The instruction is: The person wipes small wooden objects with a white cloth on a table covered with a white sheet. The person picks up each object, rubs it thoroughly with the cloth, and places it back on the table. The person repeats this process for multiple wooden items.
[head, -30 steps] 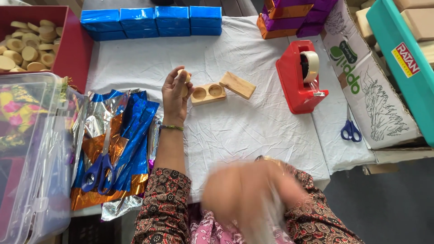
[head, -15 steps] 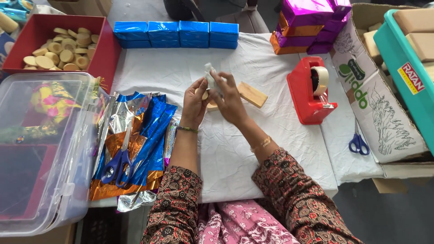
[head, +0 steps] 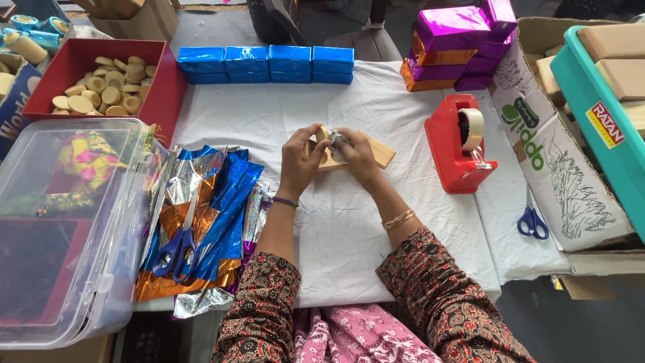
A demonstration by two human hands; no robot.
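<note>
My left hand [head: 299, 161] and my right hand [head: 355, 154] meet over a small wooden tray [head: 379, 153] lying on the white cloth [head: 336, 222]. Between their fingertips is a small round tan disc [head: 323, 134] with a bit of silvery foil against it. My left hand pinches the disc; my right hand grips the foil beside it. Most of the wooden tray is hidden under my hands.
A red tape dispenser [head: 457, 144] stands right of my hands. Blue-handled scissors [head: 533, 222] lie far right; another pair [head: 176, 245] rests on shiny foil sheets [head: 215, 202] at left. Blue wrapped boxes [head: 265, 62] line the back. Red bin of discs [head: 101, 87], clear lidded tub [head: 60, 222], purple boxes [head: 457, 40].
My right hand came up from my lap to join the left hand at the wooden tray. Both hands now work the disc lower, close over the tray.
</note>
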